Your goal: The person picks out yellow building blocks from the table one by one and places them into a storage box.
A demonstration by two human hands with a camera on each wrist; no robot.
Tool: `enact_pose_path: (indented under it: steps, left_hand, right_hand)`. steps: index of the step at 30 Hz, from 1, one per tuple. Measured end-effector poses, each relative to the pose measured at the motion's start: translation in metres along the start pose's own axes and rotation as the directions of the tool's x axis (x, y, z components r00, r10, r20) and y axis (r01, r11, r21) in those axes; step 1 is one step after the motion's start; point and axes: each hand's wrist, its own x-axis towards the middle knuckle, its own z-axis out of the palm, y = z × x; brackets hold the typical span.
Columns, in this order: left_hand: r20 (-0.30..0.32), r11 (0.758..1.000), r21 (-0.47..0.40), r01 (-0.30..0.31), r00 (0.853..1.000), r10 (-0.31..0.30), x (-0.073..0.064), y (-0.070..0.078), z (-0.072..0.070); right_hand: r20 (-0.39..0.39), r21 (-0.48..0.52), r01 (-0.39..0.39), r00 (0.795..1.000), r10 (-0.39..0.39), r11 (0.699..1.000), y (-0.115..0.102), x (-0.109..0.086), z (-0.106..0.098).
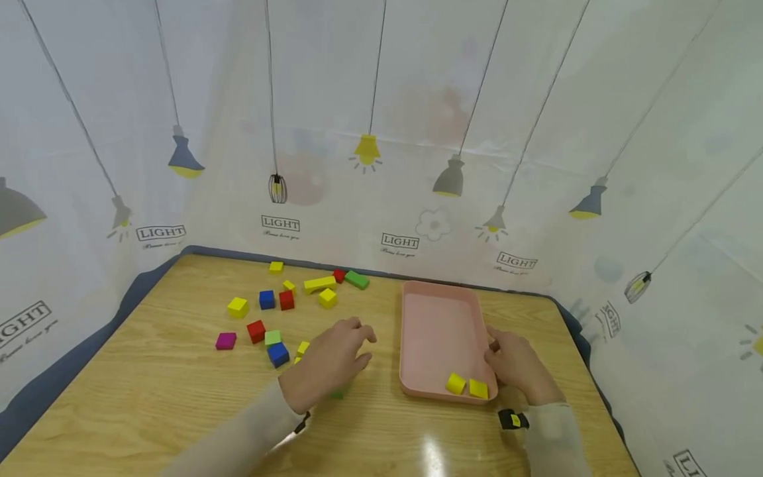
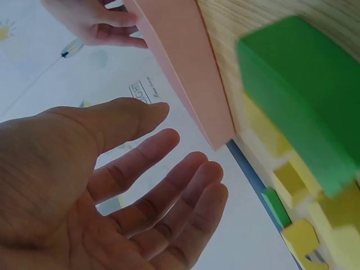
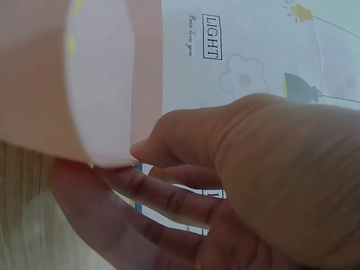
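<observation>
A shallow pink tray (image 1: 441,331) lies on the table's right half. Two yellow blocks, one a rounded block (image 1: 456,383) and the other a flat-sided block (image 1: 478,388), sit in its near right corner. My right hand (image 1: 517,363) holds the tray's right side, thumb at the rim and fingers against the outer wall in the right wrist view. Left of the tray, my left hand (image 1: 330,358) hovers with loosely bent fingers and nothing in them. It partly hides yellow blocks and a green block (image 1: 338,393), which looms large in the left wrist view.
Loose blocks spread over the table's left half, among them a magenta block (image 1: 226,341), a blue block (image 1: 277,354), a red block (image 1: 256,331) and a long yellow block (image 1: 320,285). A lamp-printed curtain (image 1: 334,218) hangs around the table's back and sides.
</observation>
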Motion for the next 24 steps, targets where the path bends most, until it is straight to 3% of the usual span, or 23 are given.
enact_pose_path:
  steps: [8,18,24]
  left_hand:
    - [0.020,1.000,0.018,0.005,1.000,-0.006,-0.014,-0.023,-0.005]
    - [0.087,0.999,0.009,-0.039,0.995,0.038,-0.022,-0.029,-0.005]
    - [0.127,1.000,-0.005,-0.008,0.992,0.008,-0.022,-0.027,-0.006]
  right_hand:
    - [0.013,0.034,0.023,1.000,-0.024,0.999,0.008,-0.005,0.001]
    - [0.027,0.075,0.037,0.999,-0.039,0.996,0.008,-0.005,0.002]
    - [0.029,0.080,0.034,0.999,-0.037,0.996,0.006,-0.003,0.002]
